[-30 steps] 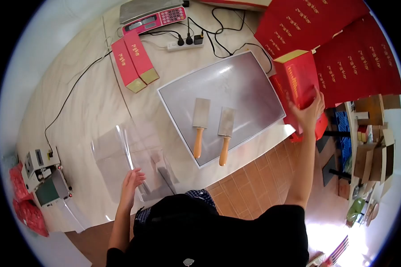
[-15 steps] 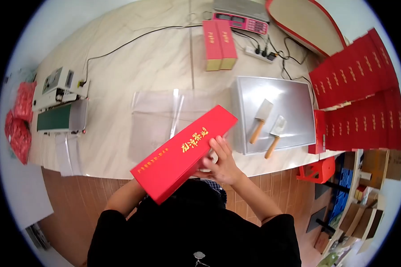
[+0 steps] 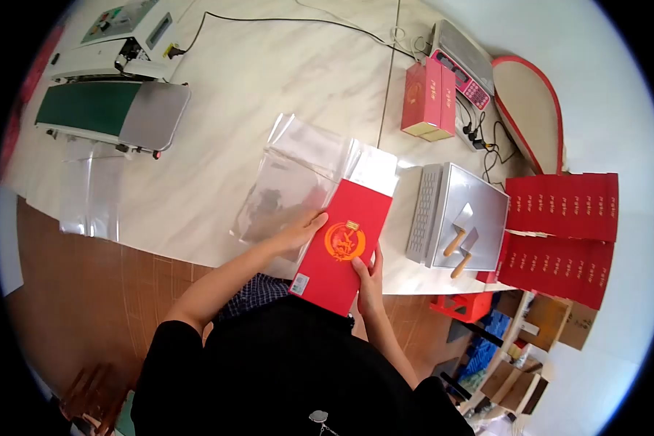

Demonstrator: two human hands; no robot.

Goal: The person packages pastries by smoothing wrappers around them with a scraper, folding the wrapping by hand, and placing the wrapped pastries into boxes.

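Observation:
A long red gift box (image 3: 334, 280) is held at a slant between my two hands, its broad face turned up. That face carries a round orange-gold emblem and a small pale label near the lower corner. My left hand (image 3: 305, 231) grips the left long edge, thumb on top. On the right long edge my right hand (image 3: 370, 280) is closed, thumb lying on the face; its other fingers are mostly hidden under the box. Clear plastic bags (image 3: 283, 192) lie flat on the table just beyond and left of the box.
On the left stands a sealing machine with a green belt (image 3: 87, 109). Two red boxes (image 3: 427, 102) stand near a scale (image 3: 461, 58). To the right, two wooden-handled scrapers (image 3: 459, 229) lie on a metal case (image 3: 450, 174), beside stacked red boxes (image 3: 559, 211). Cables run behind.
The box has turned from its lettered side to the emblem face and stands more upright in view. My left hand now shows on its left edge. The camera view has rotated and shifted.

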